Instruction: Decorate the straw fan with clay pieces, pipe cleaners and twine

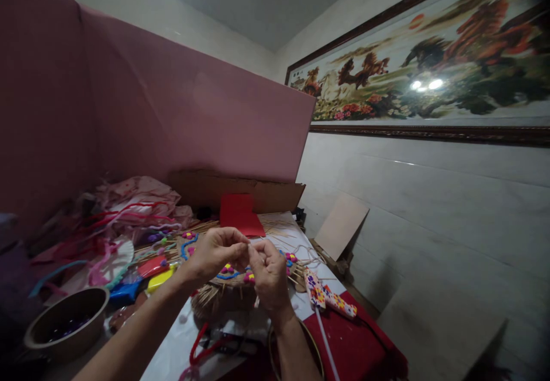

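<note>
My left hand and my right hand meet fingertip to fingertip above the table, both pinched closed. A small pale bit shows where the fingertips come together, too little to name. Beneath and behind them lies a brown craft piece decorated with blue fuzzy strips and magenta flowers with yellow centres. My hands cover much of it. Thin straw-like sticks stick out along its near side. To the right of my right hand rests a flower-patterned glue gun with a long glue stick in it.
A round bowl holding dark purple bits stands at the left. Red, yellow and blue packets and fuzzy pipe cleaners crowd that side. Red paper lies at the back before a cardboard strip. Red cloth covers the right edge.
</note>
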`<state>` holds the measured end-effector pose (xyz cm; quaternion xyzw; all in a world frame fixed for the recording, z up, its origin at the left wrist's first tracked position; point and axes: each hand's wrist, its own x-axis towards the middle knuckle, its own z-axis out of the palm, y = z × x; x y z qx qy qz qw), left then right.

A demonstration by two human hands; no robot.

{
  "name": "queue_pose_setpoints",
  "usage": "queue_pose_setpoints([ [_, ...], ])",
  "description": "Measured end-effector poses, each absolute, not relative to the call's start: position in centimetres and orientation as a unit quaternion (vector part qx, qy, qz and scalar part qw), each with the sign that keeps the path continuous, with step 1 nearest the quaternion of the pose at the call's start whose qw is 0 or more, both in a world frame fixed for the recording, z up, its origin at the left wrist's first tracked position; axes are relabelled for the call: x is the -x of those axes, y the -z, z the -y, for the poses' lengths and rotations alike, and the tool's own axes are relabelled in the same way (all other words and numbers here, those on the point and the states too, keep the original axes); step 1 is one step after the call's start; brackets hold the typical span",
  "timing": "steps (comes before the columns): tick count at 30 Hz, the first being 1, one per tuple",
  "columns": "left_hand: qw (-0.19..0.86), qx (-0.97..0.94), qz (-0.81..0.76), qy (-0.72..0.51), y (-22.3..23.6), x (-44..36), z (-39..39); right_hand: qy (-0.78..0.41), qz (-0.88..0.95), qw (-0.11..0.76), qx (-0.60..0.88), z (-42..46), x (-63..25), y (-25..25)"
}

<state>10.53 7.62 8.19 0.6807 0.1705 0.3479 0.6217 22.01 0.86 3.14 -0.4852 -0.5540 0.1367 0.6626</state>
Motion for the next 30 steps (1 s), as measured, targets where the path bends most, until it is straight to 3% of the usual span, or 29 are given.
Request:
queue_pose_setpoints([
  [10,0.503,-0.718,-0.191,-0.441,-6.7,-12.1,-6.7,-0.051,0.513,0.665,0.541,-0.8,-21.5,-3.0],
  [17,0.617,-0.672,-0.176,-0.369,-8.2,-11.0,-7.3,-0.17,0.495,0.711,0.47,-0.9,-21.3,-3.2],
  [30,0.701,-0.605,-0.162,-0.341,-7.4,-10.8,-8.0,-0.206,0.509,0.712,0.438,-0.6,-20.8,-3.9],
])
